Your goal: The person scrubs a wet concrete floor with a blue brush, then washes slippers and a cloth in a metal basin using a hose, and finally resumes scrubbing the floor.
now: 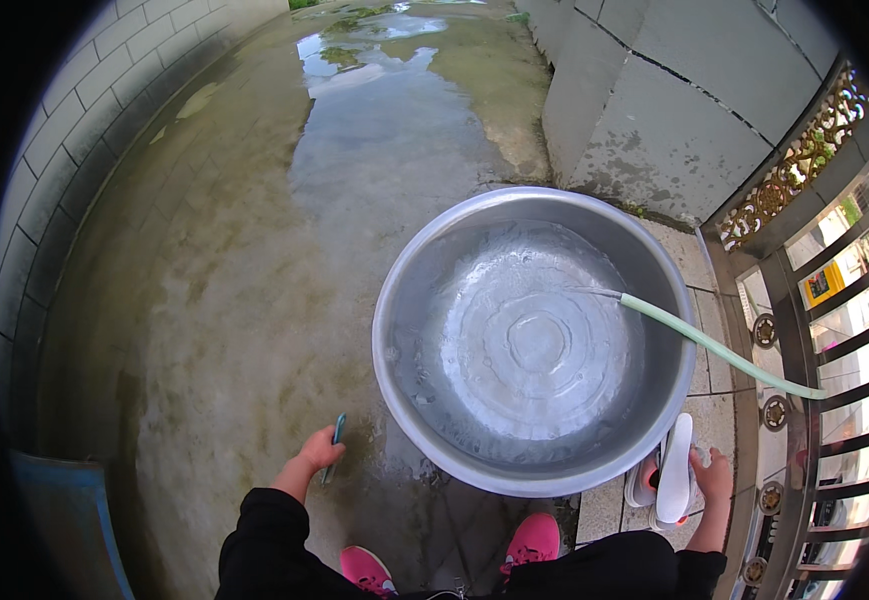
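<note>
My left hand (322,448) is closed around a thin teal object (339,429), seen nearly edge-on, perhaps a brush. It hangs over wet concrete, left of a large round metal basin (408,439). Water runs from a pale green hose (704,343) over the basin's right rim into shallow, rippling water (539,341). On the right, my right hand (713,474) is at a pair of sneakers (638,484) with a white insole (676,469) on top. The fingers reach the insole's right side; whether they grip anything is unclear.
A metal gate (798,442) with bars stands close on the right; the hose passes through it. Behind the basin rises a grey wall (652,135). A puddle (389,127) covers the ground ahead. A blue-edged board (66,510) is at lower left. My pink shoes (533,536) stand before the basin.
</note>
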Tool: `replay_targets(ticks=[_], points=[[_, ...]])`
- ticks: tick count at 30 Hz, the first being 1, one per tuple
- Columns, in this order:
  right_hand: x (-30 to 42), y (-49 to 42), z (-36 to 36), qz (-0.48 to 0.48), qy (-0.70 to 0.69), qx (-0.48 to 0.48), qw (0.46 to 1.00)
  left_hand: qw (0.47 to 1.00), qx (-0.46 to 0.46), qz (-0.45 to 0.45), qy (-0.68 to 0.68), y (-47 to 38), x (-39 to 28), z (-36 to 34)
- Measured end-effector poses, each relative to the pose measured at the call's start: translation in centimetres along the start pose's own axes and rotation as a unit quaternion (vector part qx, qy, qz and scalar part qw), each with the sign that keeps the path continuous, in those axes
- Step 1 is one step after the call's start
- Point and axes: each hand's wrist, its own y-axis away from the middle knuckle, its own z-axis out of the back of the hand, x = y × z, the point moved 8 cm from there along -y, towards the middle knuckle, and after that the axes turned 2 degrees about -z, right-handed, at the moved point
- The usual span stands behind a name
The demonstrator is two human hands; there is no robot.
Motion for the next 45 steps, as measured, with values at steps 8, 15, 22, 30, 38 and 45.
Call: replay_targets(ticks=[8,15,22,30,38,45], points=[[14.5,-5.5,1.0,-0.002,-0.332,0.066,0.941,0.743,-0.212,0.022,0.634,-9.5,-4.9,5.8],[14.8,-8.1,-0.5,0.058,-0.515,0.0,0.855,0.718,-0.22,0.006,0.66,-16.7,-7.5,6.3],[15.8,-7.4,2.0,0.056,-0.471,-0.019,0.88,0.713,-0.21,-0.016,0.668,-19.2,-10.1,6.8],[18.2,-6.5,5.3,0.059,-0.422,-0.029,0.904,0.714,-0.246,-0.086,0.65,-22.5,-10.0,8.7],[20.3,-5.7,7.2,0.079,-0.402,-0.03,0.912,0.654,-0.226,-0.081,0.718,-22.4,-11.2,10.7],[20.6,-5.7,7.3,0.082,-0.415,-0.022,0.906,0.645,-0.226,-0.084,0.725,-21.3,-12.0,11.5]])
